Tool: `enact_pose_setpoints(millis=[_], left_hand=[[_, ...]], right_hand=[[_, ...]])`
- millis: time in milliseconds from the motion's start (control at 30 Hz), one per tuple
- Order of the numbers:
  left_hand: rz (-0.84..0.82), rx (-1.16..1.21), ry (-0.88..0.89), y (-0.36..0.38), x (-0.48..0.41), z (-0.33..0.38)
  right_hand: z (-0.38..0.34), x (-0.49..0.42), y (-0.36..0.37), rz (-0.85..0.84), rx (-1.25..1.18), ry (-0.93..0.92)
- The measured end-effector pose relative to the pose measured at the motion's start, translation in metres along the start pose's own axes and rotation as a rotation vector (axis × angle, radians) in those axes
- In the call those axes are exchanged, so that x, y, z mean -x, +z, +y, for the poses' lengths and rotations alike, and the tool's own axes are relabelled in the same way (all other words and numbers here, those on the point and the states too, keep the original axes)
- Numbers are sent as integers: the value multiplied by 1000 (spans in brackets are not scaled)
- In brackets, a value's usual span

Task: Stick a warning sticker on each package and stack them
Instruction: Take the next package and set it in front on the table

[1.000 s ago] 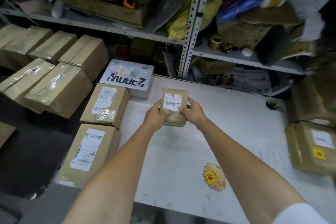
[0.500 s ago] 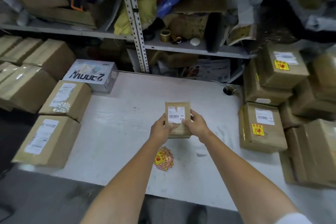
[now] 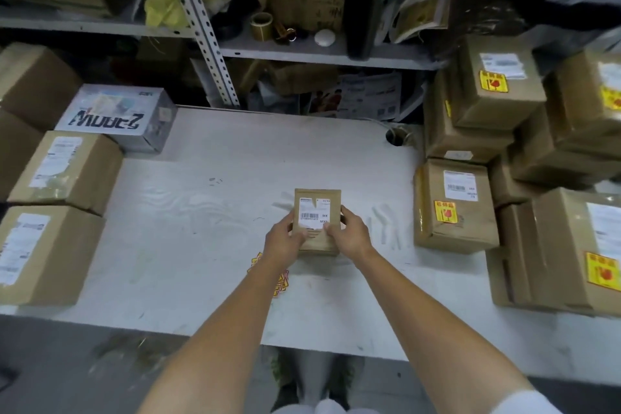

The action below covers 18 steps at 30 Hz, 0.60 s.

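Observation:
I hold a small brown package (image 3: 317, 198) with a white barcode label over the middle of the white table (image 3: 201, 212). My left hand (image 3: 284, 242) grips its left side and my right hand (image 3: 351, 235) grips its right side, thumbs on top. A pile of yellow and red warning stickers (image 3: 280, 281) lies on the table, partly hidden under my left wrist. On the right stand stacked brown packages that bear yellow stickers (image 3: 453, 205).
Brown packages with white labels only (image 3: 64, 168) sit along the table's left edge, behind them a white printed box (image 3: 114, 118). A metal shelf (image 3: 302, 54) full of clutter runs behind the table. A cable hole (image 3: 396, 137) is at the back right.
The small package has come from the back left of the table toward the middle and nearer to me, held in both hands. My view has swung right, showing the stickered stack.

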<state>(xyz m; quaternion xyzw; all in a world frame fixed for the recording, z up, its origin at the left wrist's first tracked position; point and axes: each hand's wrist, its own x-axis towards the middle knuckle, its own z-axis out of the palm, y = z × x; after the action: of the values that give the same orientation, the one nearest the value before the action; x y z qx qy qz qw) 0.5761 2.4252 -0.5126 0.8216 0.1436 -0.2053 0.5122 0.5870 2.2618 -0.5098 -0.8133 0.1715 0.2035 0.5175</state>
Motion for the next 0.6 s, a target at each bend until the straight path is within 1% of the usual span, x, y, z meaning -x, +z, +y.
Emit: enact_pose_setpoints(millis=[133,233,367,467,600], left_hand=[[-3,6,11,-2,-10,-3],[0,3,-5,-2,-12,-2],[-8,-14,-2,-1,-13,-2],[-21,-11,-11,-2,-15,-3],[-14,-91,-38,-10,-8,-6]], right_hand=[[-2,-5,-4,-11,-19,-6],[-6,-6,-5,-35,12,2],[-9,-7,1,0,52,47],[-9,-8,1,11,54,48],[-9,-7,0,-2,68,54]])
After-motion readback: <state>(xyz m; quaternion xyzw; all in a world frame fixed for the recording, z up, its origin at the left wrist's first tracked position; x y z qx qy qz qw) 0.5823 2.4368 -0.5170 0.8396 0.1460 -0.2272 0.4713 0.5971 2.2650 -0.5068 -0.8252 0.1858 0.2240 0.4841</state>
